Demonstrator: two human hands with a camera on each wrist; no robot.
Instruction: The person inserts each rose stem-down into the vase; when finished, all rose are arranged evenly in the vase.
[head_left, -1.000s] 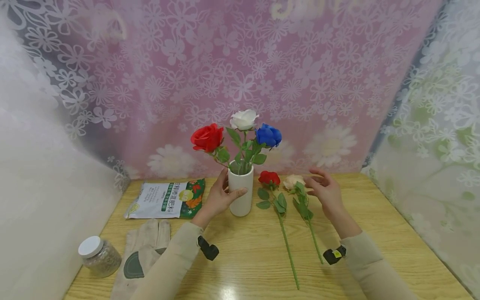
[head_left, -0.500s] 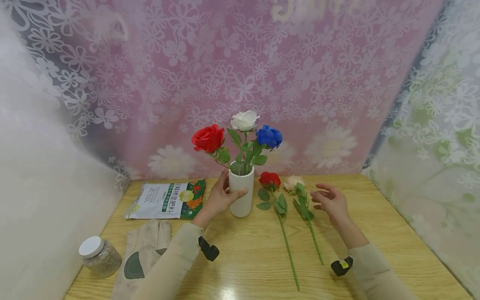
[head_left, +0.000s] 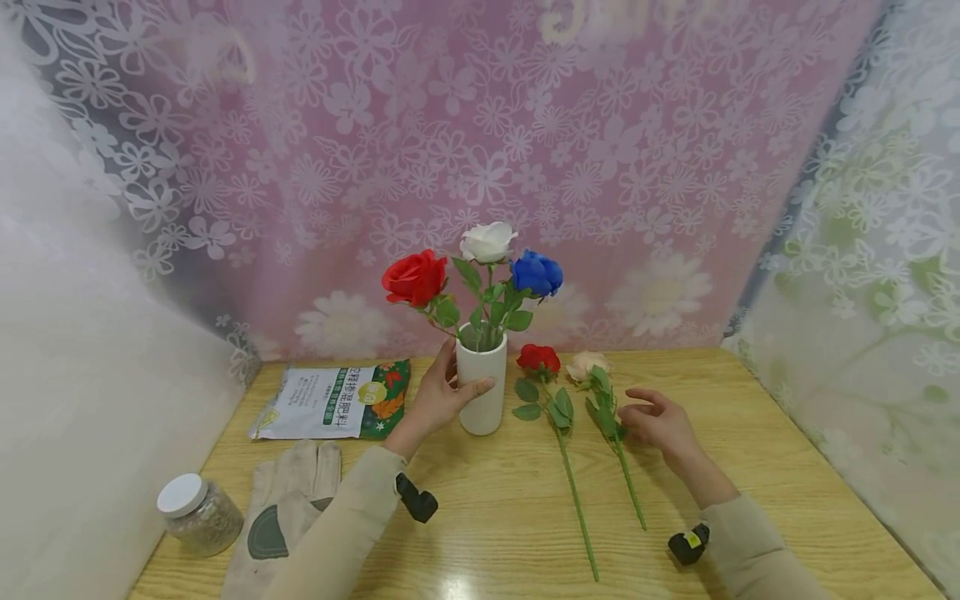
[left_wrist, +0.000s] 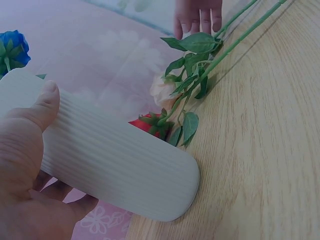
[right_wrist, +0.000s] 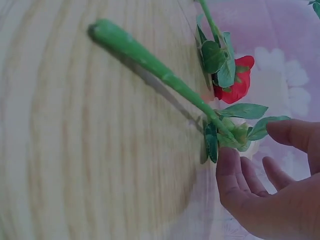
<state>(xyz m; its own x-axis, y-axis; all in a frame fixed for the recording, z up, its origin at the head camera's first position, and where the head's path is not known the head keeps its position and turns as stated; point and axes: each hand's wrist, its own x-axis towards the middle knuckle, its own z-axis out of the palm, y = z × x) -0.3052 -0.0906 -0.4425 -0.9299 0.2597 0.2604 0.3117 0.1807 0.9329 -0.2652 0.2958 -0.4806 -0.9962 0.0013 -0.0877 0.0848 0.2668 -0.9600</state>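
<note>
My left hand (head_left: 441,393) grips a white ribbed vase (left_wrist: 120,155), thumb across its front and fingers round the far side. The vase stands upright, holding a red rose (head_left: 415,277), a white rose (head_left: 487,242) and a blue rose (head_left: 537,272). To its right lie a smaller red rose (head_left: 538,357) and a cream rose (head_left: 588,365), long green stems towards me. My right hand (head_left: 660,423) is beside the cream rose's leaves. In the right wrist view its thumb and bent fingers are spread apart, fingertips right at the leaves (right_wrist: 243,110), with nothing between them.
Left of the vase lies a fertilizer bag (head_left: 322,400) with printed text. Nearer me are a pair of beige work gloves (head_left: 296,475) and a white-lidded jar (head_left: 202,515) of granules. A floral curtain (head_left: 450,125) hangs behind the wooden table (head_left: 487,517).
My right hand has moved from beside the cream rose's bloom, first away to the right, then down towards me to its lower leaves. My left hand has stayed on the vase.
</note>
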